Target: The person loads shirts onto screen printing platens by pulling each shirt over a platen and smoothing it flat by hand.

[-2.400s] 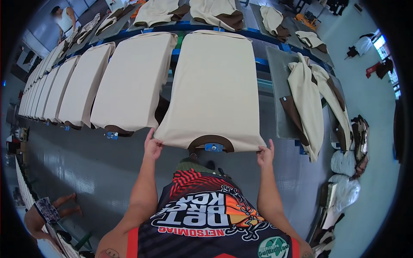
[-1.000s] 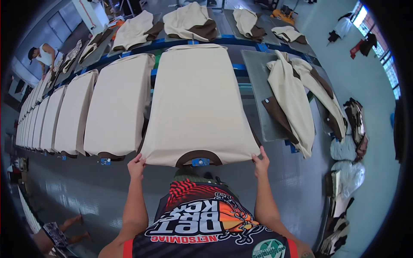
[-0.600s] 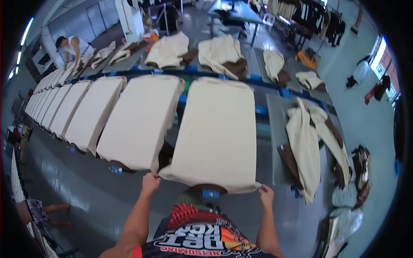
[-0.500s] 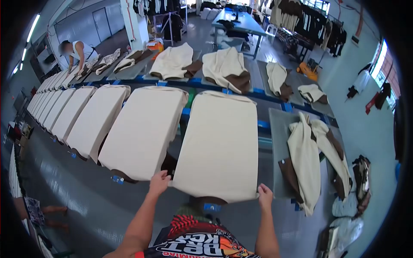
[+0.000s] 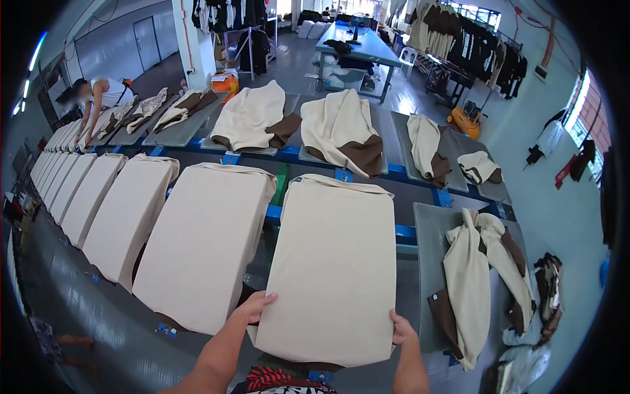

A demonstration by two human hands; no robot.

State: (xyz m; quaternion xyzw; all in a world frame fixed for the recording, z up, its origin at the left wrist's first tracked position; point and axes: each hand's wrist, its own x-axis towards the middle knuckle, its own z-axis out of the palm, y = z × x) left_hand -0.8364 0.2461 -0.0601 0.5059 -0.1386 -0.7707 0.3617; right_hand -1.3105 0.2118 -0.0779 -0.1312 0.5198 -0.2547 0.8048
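Note:
A cream sweatshirt (image 5: 331, 269) lies smooth and flat over a print board in front of me, its brown edge showing at the near end. My left hand (image 5: 256, 307) grips the left side of the cloth, thumb and fingertips at the edge. On the opposite side, my right hand (image 5: 401, 328) is closed at the right edge, with the thumb up and fingers curled. The fingers' undersides are hidden. Just left is another board covered with a cream sweatshirt (image 5: 203, 246). A loose cream and brown sweatshirt (image 5: 469, 276) lies on the board to the right.
Several covered boards (image 5: 85, 203) run off to the left. Across the blue rail (image 5: 394, 172), loose garments (image 5: 252, 115) lie on grey boards. A co-worker (image 5: 108, 95) bends over the far left end. Behind stand a blue table (image 5: 361, 46) and clothes racks (image 5: 459, 46).
Both hands have moved from the near corners of the sweatshirt up along its sides. My view has tilted, so the boards sit lower. The co-worker leans further over.

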